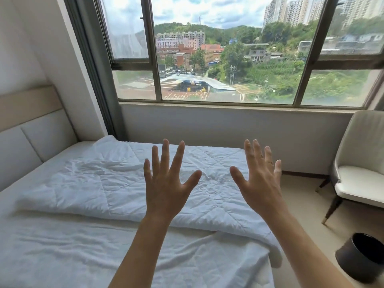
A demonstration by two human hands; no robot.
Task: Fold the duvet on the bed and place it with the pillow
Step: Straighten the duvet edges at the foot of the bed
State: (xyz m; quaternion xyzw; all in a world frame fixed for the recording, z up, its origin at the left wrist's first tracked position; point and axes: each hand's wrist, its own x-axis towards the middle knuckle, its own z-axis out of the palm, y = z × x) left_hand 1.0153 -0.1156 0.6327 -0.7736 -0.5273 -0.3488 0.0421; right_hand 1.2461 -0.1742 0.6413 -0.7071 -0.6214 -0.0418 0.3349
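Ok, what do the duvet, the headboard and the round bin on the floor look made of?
Duvet: white quilted fabric, probably cotton or a blend; stitched diamond lines and soft creases show. Headboard: padded panels, seemingly pale leather or faux leather, smooth with seams, under a beige band. Bin: dark and matte; material unclear, perhaps plastic or leatherette.

Daylit window (228, 50) ahead; pale armchair (361, 163) right; dark bin (362, 256) on floor.

Both bare arms reach forward, left hand (166, 183) and right hand (259, 183) raised, fingers spread.
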